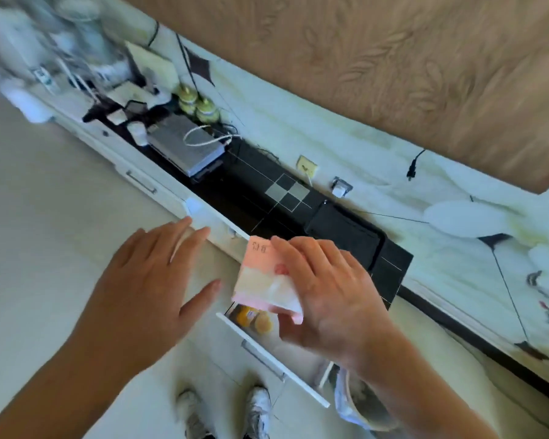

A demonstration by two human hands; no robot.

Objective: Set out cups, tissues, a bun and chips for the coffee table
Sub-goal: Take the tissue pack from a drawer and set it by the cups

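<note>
My right hand (327,293) grips a pink and white pack of tissues (263,278), held above an open white drawer (267,359). Yellow round items (254,318), blurred, show inside the drawer under the pack. To the left of the pack hovers my left hand (146,280), fingers spread and empty, over the floor close to the cabinet's front edge. No cups, bun or chips can be made out with certainty.
A low white cabinet with a black top (260,198) runs diagonally along the wall. On it lie a grey box with a white cable (187,147), two small jars (197,106), a black flat device (346,236) and blurred clutter at far left. My shoes (225,413) stand below the drawer.
</note>
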